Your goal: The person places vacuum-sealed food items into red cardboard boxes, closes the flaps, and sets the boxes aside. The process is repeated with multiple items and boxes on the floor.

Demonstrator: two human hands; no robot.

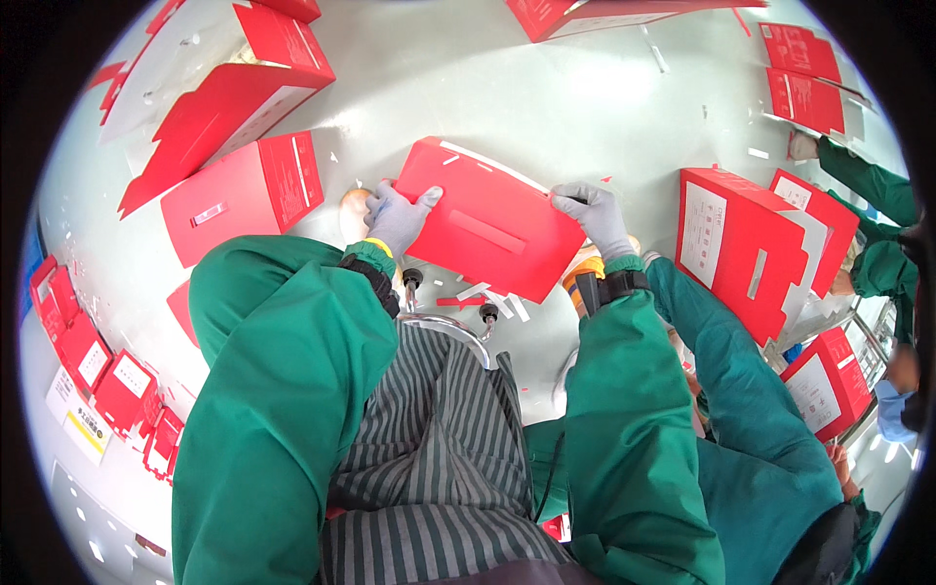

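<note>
A red cardboard box (497, 200) hangs tilted in front of me over the floor, a slot-like strip running across its face. My left hand (395, 218), in a grey glove, is closed on its left end with the thumb over the face. At the upper right corner my right hand (599, 216), gloved too, pinches the edge between thumb and fingers. Whatever lies inside the box is hidden. Below it, white and red paper scraps (485, 292) lie by the chrome legs of a stool (451, 322).
Red boxes stand at left (222, 200), upper left (234, 107) and right (746, 244). Close on my right sits a co-worker's green-clad leg (741, 361). Another person's sleeve (868, 175) shows at the far right. Paper bits litter the pale floor (429, 88).
</note>
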